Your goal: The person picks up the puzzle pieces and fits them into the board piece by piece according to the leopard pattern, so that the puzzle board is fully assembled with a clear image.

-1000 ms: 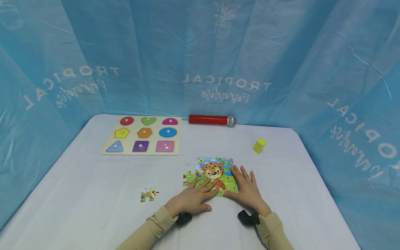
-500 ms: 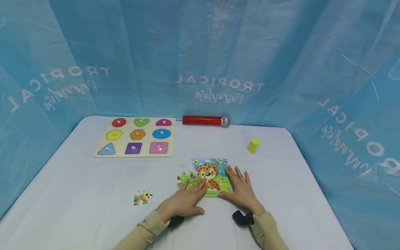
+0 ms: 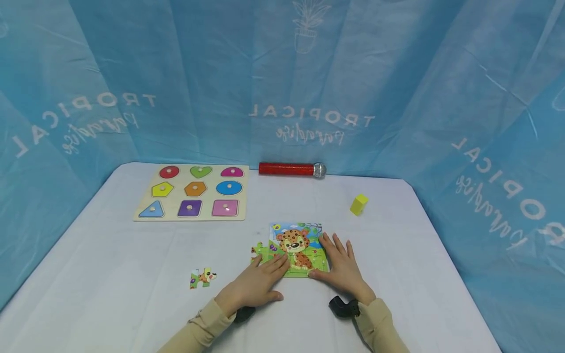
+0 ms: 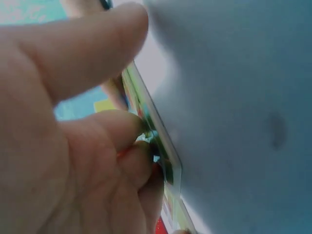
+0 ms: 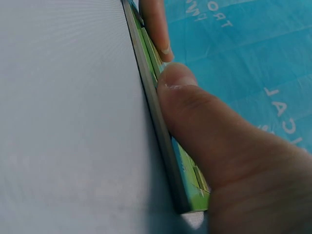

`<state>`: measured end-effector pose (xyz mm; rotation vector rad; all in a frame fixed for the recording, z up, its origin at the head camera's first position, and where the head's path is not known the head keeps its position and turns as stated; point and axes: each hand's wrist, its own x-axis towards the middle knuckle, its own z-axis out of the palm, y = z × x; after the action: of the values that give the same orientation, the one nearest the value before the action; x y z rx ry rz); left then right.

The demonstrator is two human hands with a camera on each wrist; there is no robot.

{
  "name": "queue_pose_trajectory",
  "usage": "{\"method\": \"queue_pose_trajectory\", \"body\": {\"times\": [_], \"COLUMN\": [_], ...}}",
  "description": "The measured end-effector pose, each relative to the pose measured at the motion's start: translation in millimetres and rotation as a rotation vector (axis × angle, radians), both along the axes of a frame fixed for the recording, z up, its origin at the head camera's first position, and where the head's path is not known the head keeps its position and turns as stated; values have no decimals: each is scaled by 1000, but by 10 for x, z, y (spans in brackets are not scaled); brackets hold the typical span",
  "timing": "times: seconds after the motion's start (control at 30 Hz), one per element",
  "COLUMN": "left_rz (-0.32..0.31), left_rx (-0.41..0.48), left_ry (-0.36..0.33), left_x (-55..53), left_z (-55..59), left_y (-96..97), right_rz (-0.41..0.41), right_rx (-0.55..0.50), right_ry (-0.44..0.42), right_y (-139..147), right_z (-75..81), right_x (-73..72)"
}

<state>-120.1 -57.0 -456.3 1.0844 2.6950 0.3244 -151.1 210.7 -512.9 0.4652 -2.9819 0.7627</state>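
A leopard jigsaw puzzle (image 3: 296, 239) lies flat on the white table. My left hand (image 3: 252, 286) rests palm down at its lower left, the extended fingertips touching the picture and the thumb out over the cloth. Along the right edge lies my right hand (image 3: 343, 270), fingers extended and thumb (image 5: 183, 97) on the lower right part of the board. A loose puzzle piece (image 3: 258, 251) sits against the left edge, partly covered by the left hand. Farther left lies another puzzle piece (image 3: 203, 278), with a dog-like face. Fingers hide the puzzle's lower left corner.
At the back left is a wooden shape board (image 3: 145, 216) with several coloured knobbed shapes. A red toy microphone (image 3: 291, 169) lies along the back edge. A yellow block (image 3: 359, 204) stands at the right. Blue curtain (image 3: 282, 73) surrounds the table's back and sides.
My left hand has slid left across the puzzle, uncovering more of its lower middle. The right hand keeps its place at the right edge. The head view has shifted slightly.
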Motion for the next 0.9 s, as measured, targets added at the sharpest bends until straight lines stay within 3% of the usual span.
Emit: {"method": "queue_pose_trajectory", "body": {"times": [0.2,0.37,0.63,0.9], "left_rz": [73,117,113,99], "left_rx": [-50,-95,-84,-33], "left_ry": [94,123,146,92], "left_x": [50,89,139,82], "left_z": [-43,-47,-24,-31], "left_y": [73,128,159,117], "right_rz": [9,24,171,219], "right_rx": [-19,3,-48,-29], "right_ry": [15,17,81,68], "right_y": [-14,-30,-74,-73], "right_z": [40,47,78,55], "right_x": [-1,1,45,39]}}
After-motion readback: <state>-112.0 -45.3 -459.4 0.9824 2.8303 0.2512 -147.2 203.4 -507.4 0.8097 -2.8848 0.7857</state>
